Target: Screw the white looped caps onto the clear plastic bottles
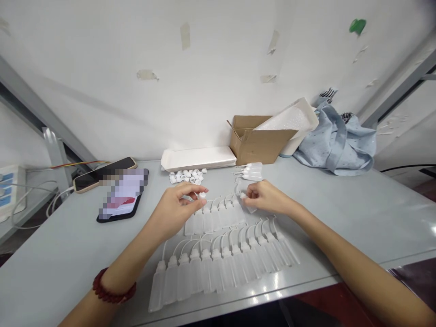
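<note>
My left hand (182, 206) pinches a small white cap (202, 195) between thumb and fingertips, above the left end of a row of translucent squeeze bottles (218, 218). To the right, my right hand (264, 196) has its fingers closed on another squeeze bottle (251, 209), mostly hidden by the fingers. A longer front row of bottles (218, 270) lies closer to me, each with a thin curved white tube at its top. Beyond my left hand is a pile of loose white caps (187, 176). Several small bottles with thin tips (252, 171) lie beyond my right hand.
Two phones (124, 197) (105, 174) lie at the left, one with a cable. Along the wall are a stack of white padded envelopes (199, 158), an open cardboard box (262, 145) and a light blue cloth bag (337, 141). The grey table's front edge (306, 281) runs close to me.
</note>
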`<state>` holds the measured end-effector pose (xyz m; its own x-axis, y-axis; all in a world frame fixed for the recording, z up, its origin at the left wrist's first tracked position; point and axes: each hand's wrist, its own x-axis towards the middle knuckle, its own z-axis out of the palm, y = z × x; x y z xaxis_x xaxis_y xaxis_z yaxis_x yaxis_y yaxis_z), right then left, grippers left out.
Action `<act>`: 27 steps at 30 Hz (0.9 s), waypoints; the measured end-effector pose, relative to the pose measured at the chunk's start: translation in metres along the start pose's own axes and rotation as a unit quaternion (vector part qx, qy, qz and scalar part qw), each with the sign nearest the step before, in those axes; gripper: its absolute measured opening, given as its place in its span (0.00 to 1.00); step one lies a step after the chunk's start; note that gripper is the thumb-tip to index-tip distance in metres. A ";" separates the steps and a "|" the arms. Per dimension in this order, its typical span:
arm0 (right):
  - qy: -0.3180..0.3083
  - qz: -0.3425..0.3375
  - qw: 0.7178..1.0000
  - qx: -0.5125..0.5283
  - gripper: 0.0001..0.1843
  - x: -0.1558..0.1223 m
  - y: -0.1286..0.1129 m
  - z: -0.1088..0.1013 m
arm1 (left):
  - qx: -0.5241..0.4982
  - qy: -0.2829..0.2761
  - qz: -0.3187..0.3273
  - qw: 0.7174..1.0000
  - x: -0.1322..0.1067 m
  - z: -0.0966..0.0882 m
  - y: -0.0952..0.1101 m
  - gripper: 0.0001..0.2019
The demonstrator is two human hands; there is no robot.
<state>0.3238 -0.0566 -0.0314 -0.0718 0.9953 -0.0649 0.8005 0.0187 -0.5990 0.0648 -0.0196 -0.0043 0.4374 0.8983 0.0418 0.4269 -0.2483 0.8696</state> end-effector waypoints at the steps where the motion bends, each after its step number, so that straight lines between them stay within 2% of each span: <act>1: 0.021 -0.004 1.000 0.012 0.07 0.000 0.000 0.000 | -0.019 -0.004 -0.009 1.000 0.000 0.000 0.001 0.11; 6: 0.144 -0.092 0.982 0.085 0.08 -0.003 -0.004 0.004 | -0.112 -0.015 -0.030 0.993 -0.003 0.005 0.001 0.12; 9: 0.208 -0.174 0.961 0.046 0.08 -0.007 -0.007 0.012 | -0.139 -0.029 -0.018 0.990 -0.006 0.010 0.002 0.11; 12: 0.248 -0.243 0.938 -0.010 0.08 -0.009 -0.009 0.023 | -0.152 -0.049 -0.007 0.987 -0.010 0.016 0.006 0.09; 16: 0.255 -0.298 0.919 -0.049 0.09 -0.011 -0.012 0.033 | -0.162 -0.056 0.029 0.985 -0.012 0.021 0.009 0.06; 20: 0.257 -0.352 0.899 -0.048 0.08 -0.012 -0.016 0.036 | -0.142 -0.010 0.052 0.988 -0.012 0.022 0.010 0.06; 23: 0.257 -0.368 0.893 -0.043 0.08 -0.014 -0.018 0.035 | -0.129 0.006 0.040 0.991 -0.012 0.022 0.010 0.07; 27: 0.256 -0.383 0.886 -0.055 0.07 -0.017 -0.021 0.034 | -0.130 -0.007 0.008 0.991 -0.013 0.023 0.009 0.07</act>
<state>0.2881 -0.0771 -0.0449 -0.3622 0.5997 0.7136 0.6890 0.6879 -0.2283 0.0810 -0.0423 -0.0082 0.4538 0.8896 0.0517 0.2020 -0.1592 0.9664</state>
